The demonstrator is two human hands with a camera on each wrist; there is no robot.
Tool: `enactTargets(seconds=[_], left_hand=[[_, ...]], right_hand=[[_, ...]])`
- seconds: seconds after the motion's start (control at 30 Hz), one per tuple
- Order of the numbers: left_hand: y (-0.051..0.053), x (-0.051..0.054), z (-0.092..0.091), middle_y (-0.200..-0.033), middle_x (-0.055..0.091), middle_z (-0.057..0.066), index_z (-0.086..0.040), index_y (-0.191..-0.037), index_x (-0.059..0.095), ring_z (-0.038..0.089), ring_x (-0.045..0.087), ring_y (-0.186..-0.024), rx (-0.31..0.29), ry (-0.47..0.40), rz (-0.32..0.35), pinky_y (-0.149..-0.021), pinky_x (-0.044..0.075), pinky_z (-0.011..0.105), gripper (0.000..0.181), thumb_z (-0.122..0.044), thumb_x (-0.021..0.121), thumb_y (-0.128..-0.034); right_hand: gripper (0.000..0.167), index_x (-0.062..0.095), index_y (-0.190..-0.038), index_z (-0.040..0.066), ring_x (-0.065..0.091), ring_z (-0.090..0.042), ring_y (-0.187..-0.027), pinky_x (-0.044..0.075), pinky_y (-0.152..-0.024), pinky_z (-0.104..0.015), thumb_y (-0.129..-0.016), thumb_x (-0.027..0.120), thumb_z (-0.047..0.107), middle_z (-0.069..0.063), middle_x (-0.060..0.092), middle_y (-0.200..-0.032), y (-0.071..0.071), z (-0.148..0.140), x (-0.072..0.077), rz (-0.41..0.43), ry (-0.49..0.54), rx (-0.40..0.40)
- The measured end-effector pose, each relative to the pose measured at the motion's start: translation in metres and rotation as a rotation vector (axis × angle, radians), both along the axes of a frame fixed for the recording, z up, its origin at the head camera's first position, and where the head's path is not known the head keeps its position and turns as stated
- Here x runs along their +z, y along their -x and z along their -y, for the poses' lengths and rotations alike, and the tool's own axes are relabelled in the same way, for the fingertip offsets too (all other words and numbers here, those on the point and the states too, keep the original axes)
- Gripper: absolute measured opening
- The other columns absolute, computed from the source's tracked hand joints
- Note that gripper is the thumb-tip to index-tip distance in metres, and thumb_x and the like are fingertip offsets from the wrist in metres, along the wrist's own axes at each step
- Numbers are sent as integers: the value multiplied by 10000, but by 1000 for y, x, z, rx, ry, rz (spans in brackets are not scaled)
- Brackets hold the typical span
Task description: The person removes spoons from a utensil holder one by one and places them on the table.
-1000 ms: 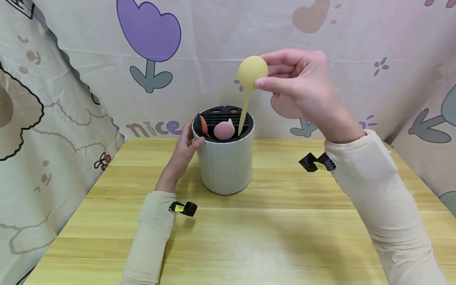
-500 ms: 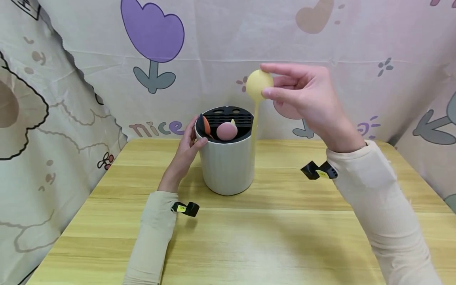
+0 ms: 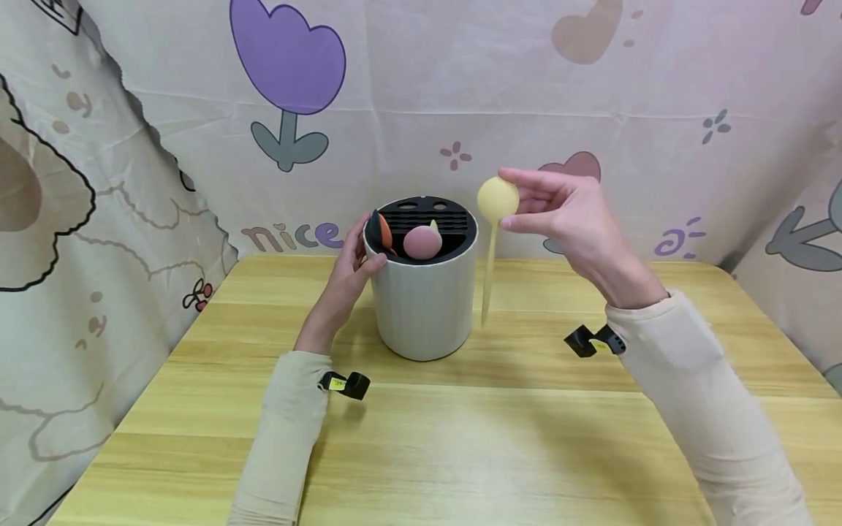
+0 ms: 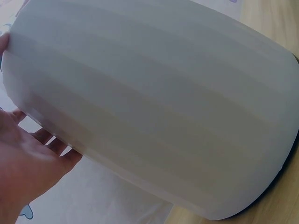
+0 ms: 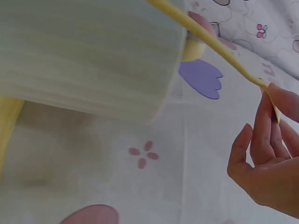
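We note left hand [image 3: 343,276] gripping pot [image 3: 424,307], seemingly to steady it; right hand [image 3: 575,226] pinches spoon [image 3: 496,202] by head, so handle hangs.

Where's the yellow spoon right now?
In the head view, the yellow spoon is just right of the white pot, held by its round end in the person's right hand.
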State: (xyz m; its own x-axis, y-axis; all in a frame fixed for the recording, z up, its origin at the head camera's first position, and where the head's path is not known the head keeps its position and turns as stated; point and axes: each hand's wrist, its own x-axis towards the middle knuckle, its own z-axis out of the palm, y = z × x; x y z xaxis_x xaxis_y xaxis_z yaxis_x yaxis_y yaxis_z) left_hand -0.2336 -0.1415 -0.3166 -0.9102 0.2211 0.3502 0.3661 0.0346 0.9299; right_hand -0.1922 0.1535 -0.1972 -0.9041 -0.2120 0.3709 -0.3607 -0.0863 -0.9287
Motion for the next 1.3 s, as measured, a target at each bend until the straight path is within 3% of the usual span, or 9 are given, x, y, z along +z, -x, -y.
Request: enactTargets(seconds=[0.53,0.8,1.1,1.3], left_hand=[[1,0,-1,-1584,192,19,-213,-1555,186,189,151,-1448,-2,2,3,-1146,135,502,795,-374,558,-871],[-2,1,0,-1586,184,20,-214,-1556,179,189,141,-1450,2,5,11,-1145,137,502,787,-350,549,-874],[0,0,4,-1591,175,28,-201,-1558,165,183,134,-1453,-1,6,2,-1150,128,486,777,-349,534,-890],[1,-1,1,-1583,197,32,-207,-1558,173,176,157,-1446,-13,-3,-1,-1150,137,479,789,-344,549,-878]], right_hand=[[586,593,-1309,9,672,-133,-830,525,-804,-247,-754,771,-61,-10,724,-874,8,-7,-44,130,-275,-73],[600,564,-1335,-2,612,-101,-835,495,-802,-204,-772,774,-7,51,684,-860,12,-18,-64,191,-363,-53],[597,540,-1326,-67,567,-70,-777,478,-769,-179,-774,761,-22,5,594,-844,25,-22,-102,293,-439,-18],[605,503,-1341,-95,603,-73,-797,487,-776,-177,-785,737,-49,-50,644,-905,31,-23,-116,324,-463,4]])
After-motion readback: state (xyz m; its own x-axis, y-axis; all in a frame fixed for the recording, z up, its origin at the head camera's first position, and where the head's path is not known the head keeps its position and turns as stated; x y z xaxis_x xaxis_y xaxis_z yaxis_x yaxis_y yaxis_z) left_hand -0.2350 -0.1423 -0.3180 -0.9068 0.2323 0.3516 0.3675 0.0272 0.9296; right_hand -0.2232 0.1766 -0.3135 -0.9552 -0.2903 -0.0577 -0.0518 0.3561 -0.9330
